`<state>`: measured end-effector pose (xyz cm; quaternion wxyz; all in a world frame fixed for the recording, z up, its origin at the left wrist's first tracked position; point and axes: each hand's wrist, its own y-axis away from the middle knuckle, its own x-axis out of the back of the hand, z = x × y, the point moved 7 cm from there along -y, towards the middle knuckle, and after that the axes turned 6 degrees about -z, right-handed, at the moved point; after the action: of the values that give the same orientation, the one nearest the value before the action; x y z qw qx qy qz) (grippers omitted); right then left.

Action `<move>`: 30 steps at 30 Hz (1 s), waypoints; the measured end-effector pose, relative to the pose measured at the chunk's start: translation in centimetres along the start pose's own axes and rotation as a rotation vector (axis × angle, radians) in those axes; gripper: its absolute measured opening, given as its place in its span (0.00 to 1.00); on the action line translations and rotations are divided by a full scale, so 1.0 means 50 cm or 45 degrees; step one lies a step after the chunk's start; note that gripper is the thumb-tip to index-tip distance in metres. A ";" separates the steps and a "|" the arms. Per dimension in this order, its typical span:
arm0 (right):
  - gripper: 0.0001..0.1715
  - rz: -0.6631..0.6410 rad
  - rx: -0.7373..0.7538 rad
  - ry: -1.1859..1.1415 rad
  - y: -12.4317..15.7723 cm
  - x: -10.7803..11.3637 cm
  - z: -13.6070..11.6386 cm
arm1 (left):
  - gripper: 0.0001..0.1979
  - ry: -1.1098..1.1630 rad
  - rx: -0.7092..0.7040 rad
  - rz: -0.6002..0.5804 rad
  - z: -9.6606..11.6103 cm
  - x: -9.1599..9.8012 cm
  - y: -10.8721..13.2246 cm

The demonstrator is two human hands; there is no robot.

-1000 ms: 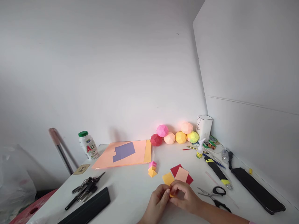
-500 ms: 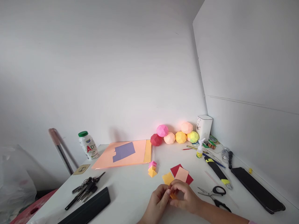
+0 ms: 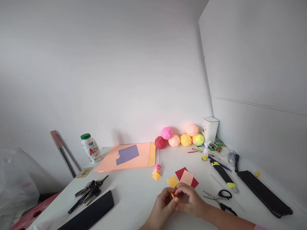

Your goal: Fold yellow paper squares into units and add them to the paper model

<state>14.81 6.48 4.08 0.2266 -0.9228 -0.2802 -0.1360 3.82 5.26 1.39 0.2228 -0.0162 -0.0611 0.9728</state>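
Note:
Both my hands meet low in the view, right of centre. My left hand (image 3: 162, 207) has its thumb and fingers closed on a small orange paper piece (image 3: 173, 195). From the right, my right hand (image 3: 192, 202) pinches the same piece, with its fingers curled over the top. Much of the paper is hidden by the fingers. Just beyond the fingertips lie a yellow-orange paper (image 3: 172, 181), a peach paper (image 3: 186, 177) and red paper (image 3: 181, 172) under the peach one. Small folded pink and orange pieces (image 3: 156, 175) stand in a row farther left.
Scissors (image 3: 218, 198), a utility knife (image 3: 223, 174), a glue bottle (image 3: 205, 154) and a black case (image 3: 263, 193) lie or stand at right. Faceted paper balls (image 3: 174, 141) line the wall. Keys (image 3: 90, 191), a black object (image 3: 90, 212), a white bottle (image 3: 92, 150) and large peach sheets (image 3: 109, 159) are left.
My left thumb has shifted slightly to the right and down against the orange paper, and the paper's visible part has changed a little. Both hands keep hold of it.

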 end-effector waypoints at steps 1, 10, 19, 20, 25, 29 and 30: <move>0.19 0.002 -0.001 -0.005 0.000 0.001 0.000 | 0.19 0.010 -0.004 0.000 0.000 0.001 0.000; 0.16 -0.001 0.018 -0.011 0.001 -0.001 0.002 | 0.18 0.055 -0.031 0.005 -0.001 0.004 -0.001; 0.13 0.012 0.037 0.024 0.001 0.000 -0.004 | 0.18 0.011 -0.019 0.023 0.008 0.005 -0.001; 0.14 0.011 0.040 0.027 0.001 0.000 -0.005 | 0.18 0.009 -0.017 0.022 0.009 0.005 -0.001; 0.17 0.024 -0.038 0.057 0.001 0.003 0.003 | 0.19 0.031 0.012 0.029 0.009 0.002 0.001; 0.22 0.099 -0.121 0.143 0.003 0.010 0.019 | 0.19 0.041 0.046 0.033 0.009 0.002 0.003; 0.23 0.125 -0.132 0.159 0.004 0.012 0.021 | 0.18 0.053 0.046 0.027 0.008 0.001 0.003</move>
<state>15.57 7.14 3.32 0.2020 -0.9357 -0.2124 -0.1962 3.69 5.11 1.77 0.2141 -0.0329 -0.0387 0.9755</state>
